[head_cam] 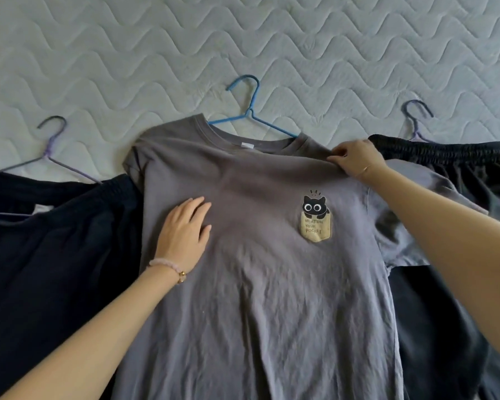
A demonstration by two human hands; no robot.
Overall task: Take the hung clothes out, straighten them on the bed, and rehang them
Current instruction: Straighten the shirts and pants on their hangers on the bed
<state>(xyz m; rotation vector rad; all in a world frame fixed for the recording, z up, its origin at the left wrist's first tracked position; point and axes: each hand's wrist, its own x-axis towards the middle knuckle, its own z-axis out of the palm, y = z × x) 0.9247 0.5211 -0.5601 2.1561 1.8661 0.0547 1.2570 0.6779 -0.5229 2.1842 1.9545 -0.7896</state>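
- Shirt position: the grey T-shirt (260,255) lies face up at the centre of the quilted bed (272,53), collar toward 12 o'clock, hem running out of view at 6 o'clock. A blue hanger (250,116) sits in the neck opening, hook pointing to 12 o'clock.
- Neighbouring items: a dark garment (55,255) on a purple hanger (51,151) lies at 9 o'clock, and the shirt's edge overlaps it. A second dark garment (451,174) with an elastic waistband lies at 3 o'clock under the shirt's sleeve, with a hanger hook (416,116) showing above it.
- Left hand (184,229): open, palm flat, fingers together, pressing the chest fabric at roughly 9 o'clock of the shirt's centre. It grips nothing; it acts as an anchor.
- Right hand (357,161): closed in a pinch on the shoulder seam at about 2 o'clock, just beside the collar.
- Step in hand, as judged: seating the shoulder squarely over the hanger arm and drawing out slack.
- Keep the anchoring palm steady while the pinching hand pulls outward toward 2 o'clock, so that the fabric tensions rather than slides.
- Pull along the seam, not across it; a diagonal pull likely drags the collar off centre on the hanger.
- Creases are densest in the lower half, from 5 to 7 o'clock. Sweep these downward from the cat pocket print (315,217) toward the hem with a flat palm.
- The sleeve at 3 o'clock lies rumpled; flatten it without shifting the garment beneath.
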